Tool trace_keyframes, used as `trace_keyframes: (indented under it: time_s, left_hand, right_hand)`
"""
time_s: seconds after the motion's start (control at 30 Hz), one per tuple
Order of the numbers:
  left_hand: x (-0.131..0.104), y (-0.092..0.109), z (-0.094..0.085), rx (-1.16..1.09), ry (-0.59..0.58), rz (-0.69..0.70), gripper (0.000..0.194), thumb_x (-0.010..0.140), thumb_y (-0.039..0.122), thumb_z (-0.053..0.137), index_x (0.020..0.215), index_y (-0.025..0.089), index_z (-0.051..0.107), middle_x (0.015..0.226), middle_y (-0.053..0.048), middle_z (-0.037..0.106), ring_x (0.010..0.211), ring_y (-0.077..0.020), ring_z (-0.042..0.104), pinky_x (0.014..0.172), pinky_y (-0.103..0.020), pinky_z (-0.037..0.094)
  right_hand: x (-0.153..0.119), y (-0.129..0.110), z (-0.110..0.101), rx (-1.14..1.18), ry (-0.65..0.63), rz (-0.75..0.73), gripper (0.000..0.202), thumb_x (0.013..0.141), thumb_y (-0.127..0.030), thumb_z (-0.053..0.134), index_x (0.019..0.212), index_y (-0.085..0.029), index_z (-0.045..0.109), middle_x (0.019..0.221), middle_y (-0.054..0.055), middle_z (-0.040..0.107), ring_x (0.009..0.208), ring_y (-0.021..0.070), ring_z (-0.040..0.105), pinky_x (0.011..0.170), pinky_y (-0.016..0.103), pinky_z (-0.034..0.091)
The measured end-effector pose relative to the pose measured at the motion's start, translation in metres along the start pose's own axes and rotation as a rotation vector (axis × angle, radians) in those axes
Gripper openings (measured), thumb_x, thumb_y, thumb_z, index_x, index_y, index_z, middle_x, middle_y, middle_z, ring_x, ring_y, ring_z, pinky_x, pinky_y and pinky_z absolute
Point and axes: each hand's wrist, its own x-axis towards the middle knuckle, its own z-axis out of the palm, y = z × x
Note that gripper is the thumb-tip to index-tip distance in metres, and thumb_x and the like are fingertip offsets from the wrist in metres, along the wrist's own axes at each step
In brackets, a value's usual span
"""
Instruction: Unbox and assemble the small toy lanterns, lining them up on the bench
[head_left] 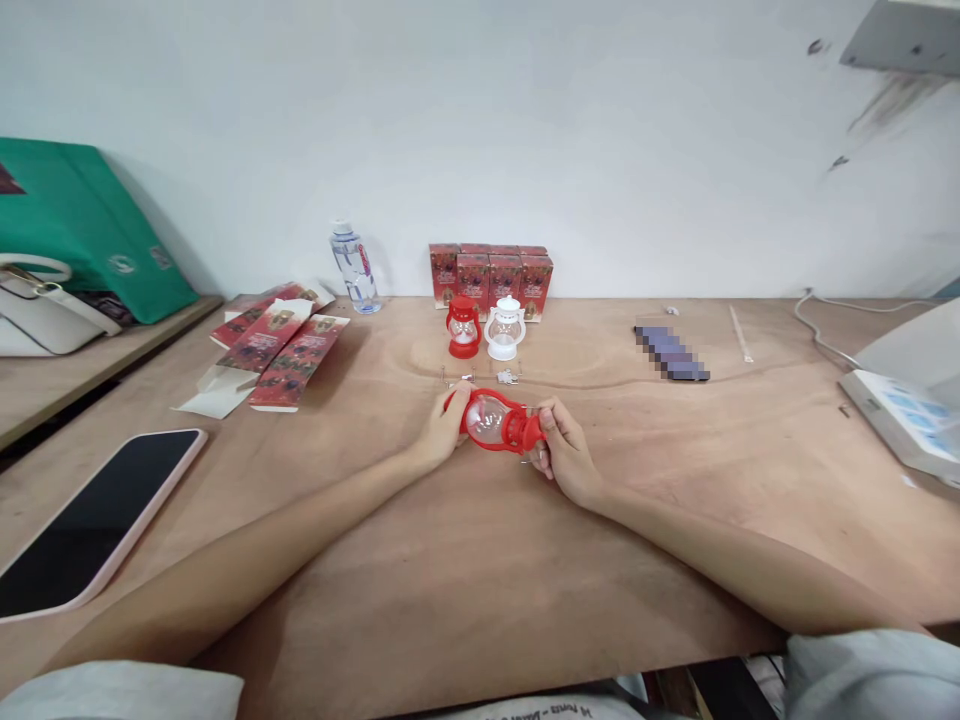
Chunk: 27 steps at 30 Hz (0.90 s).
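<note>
A small red toy lantern [491,420] with a clear globe lies on its side in the air between my hands, its top to the right. My left hand [441,428] grips its base. At the other end, my right hand [568,452] has its fingers closed around the lantern's top; a thin wire piece shows near them. Just beyond, a second red lantern [463,335] and a white lantern [506,330] stand upright side by side. Small wire and white bits [508,377] lie in front of these two.
Red printed boxes [491,275] stand in rows against the wall. Flattened cartons [281,350] and a water bottle [354,268] are at left, a phone [101,520] nearer me. A pixelated dark object [671,353], a cable [825,345] and a white box [904,420] lie right.
</note>
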Motion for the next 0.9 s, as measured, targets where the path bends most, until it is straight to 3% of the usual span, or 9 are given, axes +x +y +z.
trace_keyframes:
  time_s: [0.3,0.43,0.6,0.7,0.77,0.9]
  left_hand:
    - [0.004,0.008,-0.009,0.057,-0.187,-0.180,0.047,0.068,0.065,0.055,0.072,0.018,0.052,0.042,0.007,0.037,0.032,-0.0058,0.026,0.033,-0.019,0.013]
    - [0.003,0.009,-0.009,0.051,-0.232,-0.136,0.046,0.067,0.064,0.056,0.069,0.018,0.053,0.043,0.005,0.042,0.033,-0.0068,0.030,0.033,-0.020,0.016]
    - [0.001,0.006,-0.004,0.015,-0.162,-0.015,0.041,0.069,0.059,0.054,0.068,0.018,0.051,0.053,0.003,0.050,0.043,-0.0079,0.037,0.038,-0.020,0.024]
    - [0.000,0.006,-0.003,0.002,-0.149,-0.003,0.039,0.069,0.057,0.055,0.067,0.017,0.051,0.054,0.003,0.050,0.045,-0.0082,0.039,0.040,-0.020,0.027]
    - [-0.001,0.007,-0.003,-0.006,-0.143,-0.019,0.040,0.069,0.057,0.055,0.069,0.017,0.052,0.054,0.003,0.050,0.044,-0.0078,0.038,0.040,-0.021,0.026]
    - [-0.001,0.007,-0.002,-0.022,-0.111,-0.055,0.041,0.074,0.059,0.051,0.071,0.018,0.050,0.046,0.006,0.043,0.036,-0.0065,0.031,0.036,-0.020,0.022]
  right_hand:
    - [0.004,-0.001,-0.008,-0.096,-0.089,-0.115,0.043,0.086,-0.062,0.045,0.073,-0.021,0.044,0.049,-0.010,0.037,0.036,0.0046,0.033,0.036,0.017,0.028]
    - [0.007,-0.002,-0.009,0.042,-0.265,-0.007,0.044,0.082,-0.064,0.050,0.072,-0.022,0.040,0.043,-0.012,0.032,0.032,0.0048,0.025,0.034,0.018,0.026]
    - [0.014,-0.005,-0.013,0.131,-0.424,0.168,0.047,0.078,-0.067,0.054,0.073,-0.023,0.037,0.038,-0.015,0.030,0.030,0.0044,0.018,0.033,0.017,0.021]
    - [0.016,-0.005,-0.016,0.130,-0.478,0.178,0.047,0.078,-0.067,0.053,0.073,-0.023,0.037,0.038,-0.015,0.029,0.031,0.0043,0.017,0.034,0.017,0.020]
    - [0.014,-0.004,-0.016,0.058,-0.400,0.107,0.046,0.080,-0.066,0.051,0.073,-0.022,0.039,0.041,-0.013,0.032,0.033,0.0046,0.021,0.036,0.017,0.021]
    - [0.008,-0.003,-0.015,-0.168,-0.083,-0.172,0.042,0.085,-0.061,0.047,0.074,-0.021,0.047,0.054,-0.007,0.043,0.042,0.0064,0.038,0.042,0.021,0.030]
